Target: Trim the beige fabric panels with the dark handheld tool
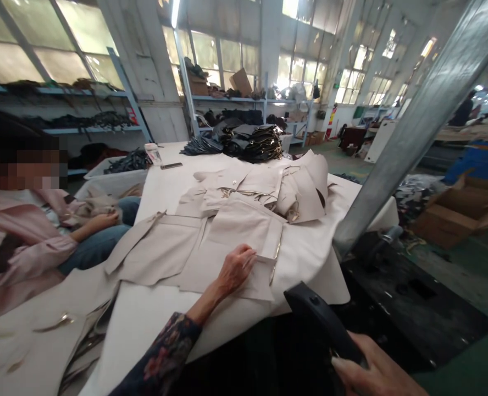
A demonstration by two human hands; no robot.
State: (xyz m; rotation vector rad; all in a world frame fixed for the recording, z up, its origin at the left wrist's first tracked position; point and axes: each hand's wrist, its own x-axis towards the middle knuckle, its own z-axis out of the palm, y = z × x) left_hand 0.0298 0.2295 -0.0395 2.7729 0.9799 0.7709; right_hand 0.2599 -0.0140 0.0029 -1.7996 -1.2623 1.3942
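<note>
My left hand rests on the beige panels on the table, its fingers closed at the edge of the top beige panel. A metallic zipper-like strip runs along that panel's right side. My right hand, at the bottom right, is wrapped around a black curved tool whose blunt end points toward the panels; its exact kind I cannot make out. Another beige panel lies to the left. Behind is a heap of beige pieces with zippers.
A seated person in a pink jacket works at the left with beige material. Black pieces are stacked on the far end of the white table. A slanted metal post and an open cardboard box stand right.
</note>
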